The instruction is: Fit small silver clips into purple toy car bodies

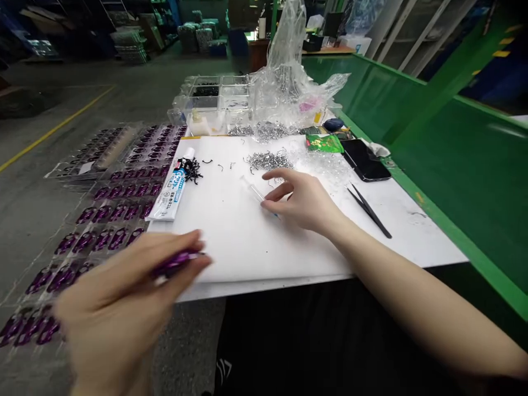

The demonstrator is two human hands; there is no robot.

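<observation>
Two hands are at work over my white board [256, 242], a smooth matte sheet lying on the green bench [454, 165]. My left hand [119, 308] is blurred, low at the near left edge of the board; its fingers are closed around a small glossy purple piece [175, 263], metallic in sheen and roughly oblong. My right hand [303, 201] rests on the middle of the board, thumb and fingers pinched on a thin clear tube [256, 192] that lies slanted on the sheet.

Just beyond the right hand sits a loose heap of tiny silvery wire bits [268, 160], tangled and shiny. Further left lies a small clump of black curled hooks [190, 169] touching a white and blue glue tube [171, 192]. To the right, slim black tweezers [369, 209] lie flat, with a dark glassy phone [365, 159] behind them. Left of the board, clear blister trays [111, 209] hold rows of more purple pieces. Crumpled clear plastic wrap [289, 82] rises at the back.
</observation>
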